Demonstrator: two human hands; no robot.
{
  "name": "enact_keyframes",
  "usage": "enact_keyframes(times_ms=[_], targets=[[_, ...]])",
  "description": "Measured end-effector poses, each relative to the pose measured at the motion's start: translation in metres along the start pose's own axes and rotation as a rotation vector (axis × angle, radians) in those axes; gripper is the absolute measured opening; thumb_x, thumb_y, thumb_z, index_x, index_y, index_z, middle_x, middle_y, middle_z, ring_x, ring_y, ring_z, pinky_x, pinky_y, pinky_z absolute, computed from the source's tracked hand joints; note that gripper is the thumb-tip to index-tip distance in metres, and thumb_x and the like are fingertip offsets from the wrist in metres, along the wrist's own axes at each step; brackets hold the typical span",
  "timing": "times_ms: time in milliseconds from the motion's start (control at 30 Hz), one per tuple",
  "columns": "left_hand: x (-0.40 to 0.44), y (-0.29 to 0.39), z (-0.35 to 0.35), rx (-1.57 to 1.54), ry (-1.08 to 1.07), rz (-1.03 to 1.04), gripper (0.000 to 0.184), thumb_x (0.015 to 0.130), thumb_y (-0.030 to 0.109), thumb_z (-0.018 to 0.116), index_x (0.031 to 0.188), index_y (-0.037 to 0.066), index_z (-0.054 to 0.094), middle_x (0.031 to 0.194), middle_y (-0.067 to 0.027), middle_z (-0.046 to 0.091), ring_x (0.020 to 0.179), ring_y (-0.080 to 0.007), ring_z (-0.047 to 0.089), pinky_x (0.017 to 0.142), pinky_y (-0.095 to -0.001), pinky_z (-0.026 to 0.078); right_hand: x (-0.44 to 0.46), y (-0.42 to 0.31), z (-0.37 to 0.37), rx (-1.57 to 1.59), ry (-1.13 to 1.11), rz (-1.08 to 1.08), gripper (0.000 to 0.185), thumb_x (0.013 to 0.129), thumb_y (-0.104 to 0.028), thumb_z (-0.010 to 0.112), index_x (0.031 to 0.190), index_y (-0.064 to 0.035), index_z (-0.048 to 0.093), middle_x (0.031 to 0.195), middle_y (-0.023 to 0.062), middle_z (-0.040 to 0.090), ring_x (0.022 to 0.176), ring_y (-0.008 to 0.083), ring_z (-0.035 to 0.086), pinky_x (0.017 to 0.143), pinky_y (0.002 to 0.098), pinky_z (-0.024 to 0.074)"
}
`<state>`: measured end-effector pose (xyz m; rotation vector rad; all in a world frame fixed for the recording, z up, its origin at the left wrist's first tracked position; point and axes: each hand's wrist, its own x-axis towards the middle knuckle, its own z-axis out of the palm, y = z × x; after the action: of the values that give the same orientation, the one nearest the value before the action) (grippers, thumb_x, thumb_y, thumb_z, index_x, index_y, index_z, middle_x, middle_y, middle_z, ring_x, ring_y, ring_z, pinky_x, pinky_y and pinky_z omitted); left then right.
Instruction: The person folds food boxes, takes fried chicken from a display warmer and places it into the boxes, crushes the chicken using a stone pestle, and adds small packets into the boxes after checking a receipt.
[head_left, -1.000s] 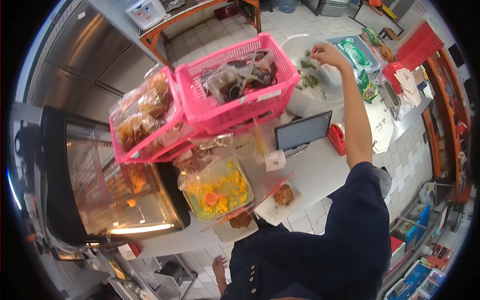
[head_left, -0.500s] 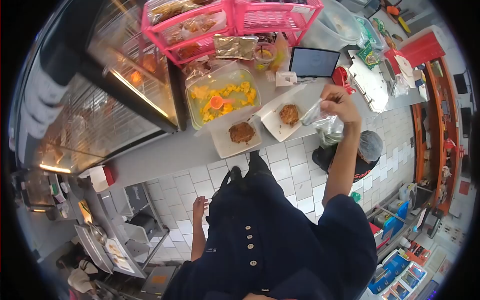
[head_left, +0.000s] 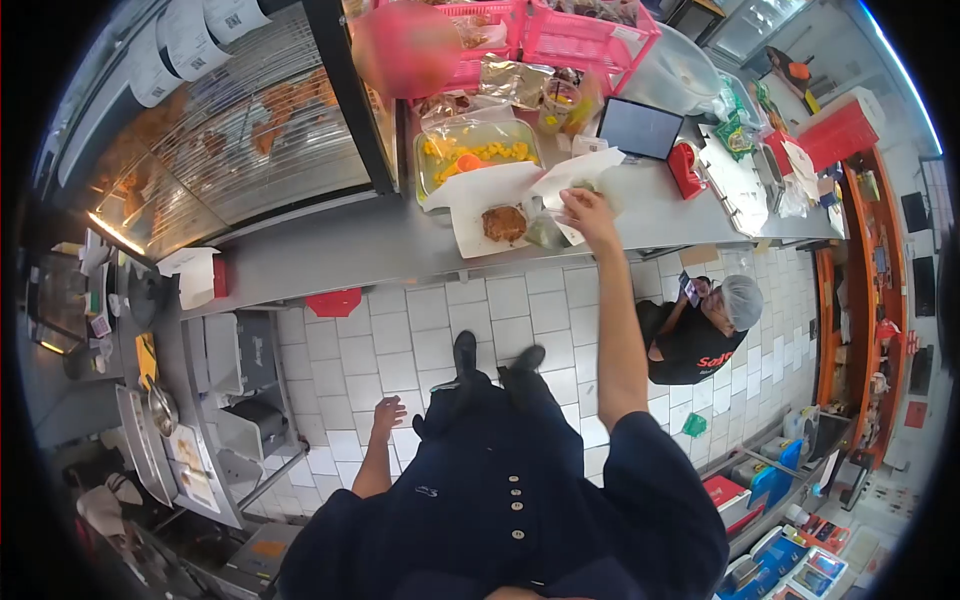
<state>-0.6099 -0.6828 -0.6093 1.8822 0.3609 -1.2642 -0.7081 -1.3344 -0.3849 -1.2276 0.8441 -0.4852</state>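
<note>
My right hand is over the right-hand white paper box, its fingers closed on a clear plastic bag with something greenish inside. The hand and bag hide most of that box's inside. Beside it, a second open white box holds a round brown fried patty. Behind the boxes stands a clear tub with yellow chunks and an orange scoop. My left hand hangs by my side, fingers apart, holding nothing.
A heated glass display case stands on the left. Pink baskets, a tablet and a red tape dispenser line the counter. A blurred reddish shape crosses the baskets. A person in a hairnet holds a phone.
My right hand has moved left and down with the plastic bag, from beside the right-hand box to over it, covering its patty. My view has shifted, and a blurred reddish shape has appeared.
</note>
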Motion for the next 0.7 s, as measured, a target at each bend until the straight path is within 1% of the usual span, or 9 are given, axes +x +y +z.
enact_keyframes(times_ms=[33, 100, 167, 333, 467, 567, 633, 667, 700], targets=[[0.001, 0.000, 0.006, 0.043, -0.018, -0.023, 0.037, 0.097, 0.041, 0.059, 0.118, 0.010, 0.061, 0.100, -0.0105, 0.071, 0.085, -0.0217, 0.071, 0.071, -0.0386, 0.054, -0.012, 0.000, 0.011, 0.007, 0.001, -0.010, 0.037, 0.092, -0.032, 0.074, 0.114, -0.0024, 0.069, 0.097, 0.0054, 0.070, 0.075, 0.0102, 0.064, 0.064, 0.0244, 0.0525], [0.000, -0.002, 0.019, 0.106, -0.061, -0.026, 0.038, 0.097, 0.043, 0.060, 0.118, 0.011, 0.061, 0.098, -0.0094, 0.072, 0.083, -0.0207, 0.071, 0.071, -0.0387, 0.054, -0.058, 0.006, 0.027, -0.126, 0.226, 0.003, 0.039, 0.095, -0.034, 0.070, 0.119, -0.0026, 0.068, 0.105, 0.0047, 0.071, 0.079, 0.0127, 0.065, 0.070, 0.0273, 0.0529], [-0.002, 0.005, 0.040, 0.171, -0.085, -0.009, 0.039, 0.097, 0.043, 0.061, 0.118, 0.011, 0.061, 0.097, -0.0093, 0.072, 0.083, -0.0202, 0.071, 0.070, -0.0388, 0.054, -0.100, 0.040, 0.013, -0.231, 0.137, -0.218, 0.040, 0.096, -0.033, 0.068, 0.125, -0.0047, 0.066, 0.108, 0.0065, 0.072, 0.085, 0.0149, 0.066, 0.076, 0.0294, 0.0525], [0.002, 0.022, 0.121, 0.511, -0.228, 0.093, 0.040, 0.096, 0.043, 0.062, 0.119, 0.011, 0.061, 0.094, -0.0093, 0.072, 0.078, -0.0195, 0.070, 0.067, -0.0389, 0.054, -0.314, 0.159, -0.063, -0.447, 0.059, -0.136, 0.038, 0.092, -0.028, 0.071, 0.123, -0.0057, 0.067, 0.114, 0.0139, 0.072, 0.097, 0.0252, 0.070, 0.086, 0.0367, 0.0536], [0.011, 0.011, 0.217, 0.756, -0.334, 0.164, 0.038, 0.095, 0.040, 0.063, 0.118, 0.010, 0.061, 0.089, -0.0083, 0.071, 0.074, -0.0191, 0.069, 0.064, -0.0351, 0.054, -0.518, 0.269, -0.147, -0.329, 0.232, 0.292, 0.042, 0.091, -0.038, 0.072, 0.119, -0.0072, 0.069, 0.101, 0.0119, 0.073, 0.093, 0.0211, 0.068, 0.082, 0.0346, 0.0537], [-0.024, -0.018, 0.310, 0.880, -0.468, 0.187, 0.040, 0.096, 0.040, 0.062, 0.121, 0.010, 0.059, 0.096, -0.0083, 0.070, 0.081, -0.0195, 0.068, 0.066, -0.0364, 0.055, -0.633, 0.293, -0.217, -0.118, 0.424, 0.418, 0.043, 0.091, -0.040, 0.072, 0.118, -0.0070, 0.069, 0.098, 0.0107, 0.073, 0.092, 0.0187, 0.068, 0.078, 0.0330, 0.0547], [-0.069, -0.046, 0.375, 0.987, -0.497, 0.148, 0.047, 0.097, 0.045, 0.060, 0.127, 0.009, 0.057, 0.110, -0.0101, 0.068, 0.098, -0.0225, 0.066, 0.080, -0.0433, 0.054, -0.687, 0.297, -0.269, 0.093, 0.605, 0.354, 0.036, 0.092, -0.030, 0.069, 0.117, -0.0043, 0.067, 0.098, 0.0113, 0.073, 0.087, 0.0193, 0.071, 0.073, 0.0314, 0.0552], [-0.100, -0.063, 0.408, 1.022, -0.560, 0.142, 0.054, 0.097, 0.051, 0.058, 0.130, 0.008, 0.057, 0.116, -0.0111, 0.066, 0.104, -0.0266, 0.064, 0.088, -0.0440, 0.052, -0.707, 0.304, -0.295, 0.166, 0.710, 0.288, 0.032, 0.093, -0.027, 0.068, 0.115, -0.0047, 0.067, 0.097, 0.0091, 0.072, 0.086, 0.0175, 0.070, 0.070, 0.0305, 0.0548], [-0.135, -0.078, 0.448, 0.965, -0.647, 0.045, 0.055, 0.097, 0.053, 0.057, 0.129, 0.008, 0.058, 0.115, -0.0099, 0.067, 0.103, -0.0273, 0.064, 0.088, -0.0416, 0.053, -0.723, 0.310, -0.323, 0.220, 0.817, 0.229, 0.023, 0.095, -0.021, 0.064, 0.112, -0.0054, 0.067, 0.100, 0.0078, 0.071, 0.089, 0.0173, 0.070, 0.071, 0.0307, 0.0543]])
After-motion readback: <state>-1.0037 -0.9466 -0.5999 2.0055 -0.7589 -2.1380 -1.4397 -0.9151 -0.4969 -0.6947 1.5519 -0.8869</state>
